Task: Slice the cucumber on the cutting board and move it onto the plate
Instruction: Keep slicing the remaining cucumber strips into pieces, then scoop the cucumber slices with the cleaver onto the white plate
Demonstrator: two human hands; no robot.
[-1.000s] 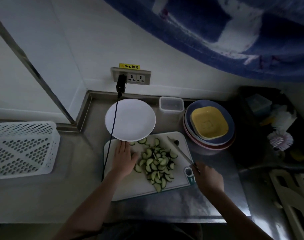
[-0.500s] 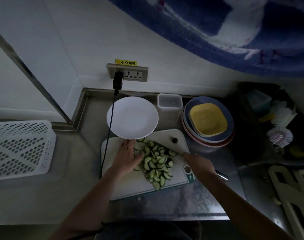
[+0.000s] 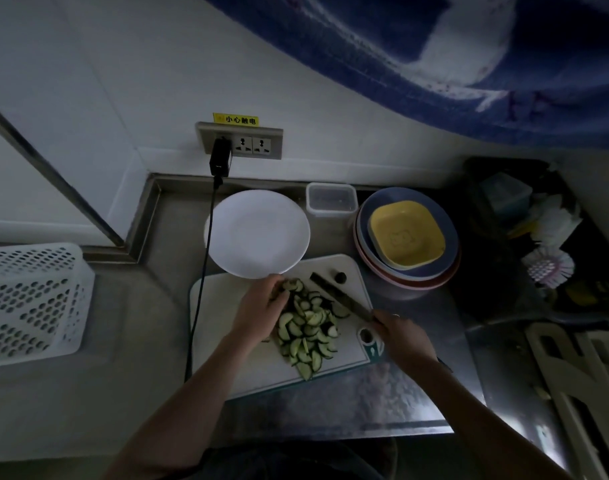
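A pile of green cucumber slices (image 3: pixel 308 329) lies on the white cutting board (image 3: pixel 227 358). My left hand (image 3: pixel 261 308) is at the pile's left edge, its fingers curled round a few slices at the top. My right hand (image 3: pixel 402 339) grips the handle of a knife (image 3: pixel 341 296), whose blade lies along the pile's right side and points up-left. A small dark cucumber end (image 3: pixel 340 277) sits near the board's far right corner. The empty white plate (image 3: pixel 258 233) stands just behind the board, overlapping its far edge.
A clear plastic box (image 3: pixel 332 199) and a stack of plates with a yellow dish (image 3: pixel 407 235) stand behind the board on the right. A white perforated basket (image 3: pixel 29 303) sits at the left. A black cable (image 3: pixel 201 292) runs down from the wall socket past the board's left edge.
My right hand has picked the knife back up and laid its blade against the pile's right side. My left hand moved up and right and curled round slices at the top.
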